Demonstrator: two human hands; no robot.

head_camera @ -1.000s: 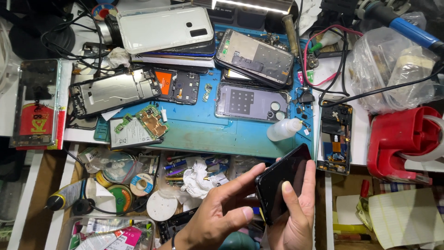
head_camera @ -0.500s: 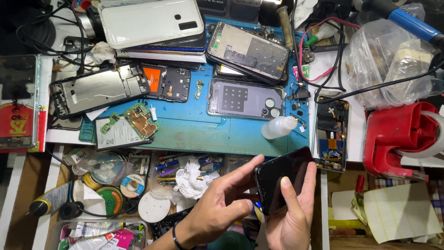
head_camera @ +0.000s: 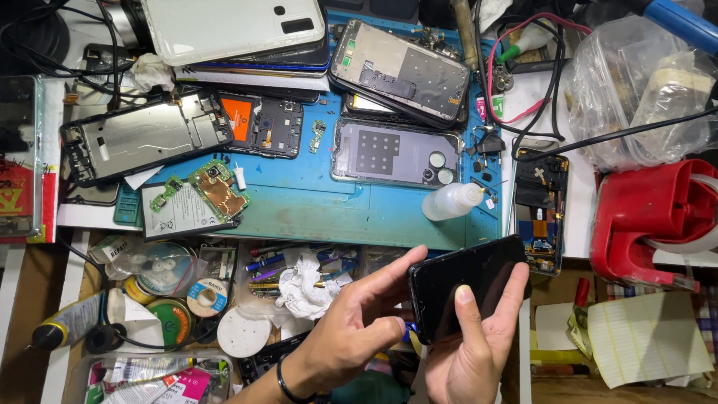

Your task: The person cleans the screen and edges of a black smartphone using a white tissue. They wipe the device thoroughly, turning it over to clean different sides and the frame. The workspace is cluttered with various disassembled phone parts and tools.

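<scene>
My right hand (head_camera: 473, 346) grips a black phone (head_camera: 479, 280) from below, thumb lying across its dark glass. My left hand (head_camera: 351, 329) touches the phone's left edge with index finger stretched out and thumb bent under it. The phone is held tilted, just in front of the blue work mat (head_camera: 314, 202). On the mat lie a green circuit board (head_camera: 217, 187), a grey phone back panel (head_camera: 393, 153) and a small white dropper bottle (head_camera: 452, 200).
Opened phone frames (head_camera: 142, 138) and a white phone back cover (head_camera: 232, 28) crowd the mat's far side. A red plastic tool holder (head_camera: 647, 221) stands at right, a clear container (head_camera: 643, 90) behind it. An open drawer with tape rolls (head_camera: 208, 295), tissue and tubes sits below left.
The view has shifted slightly, so the bench sits lower in frame. Both hands keep hold of the black phone, which has tilted a little flatter; the left index finger stays at its edge.
</scene>
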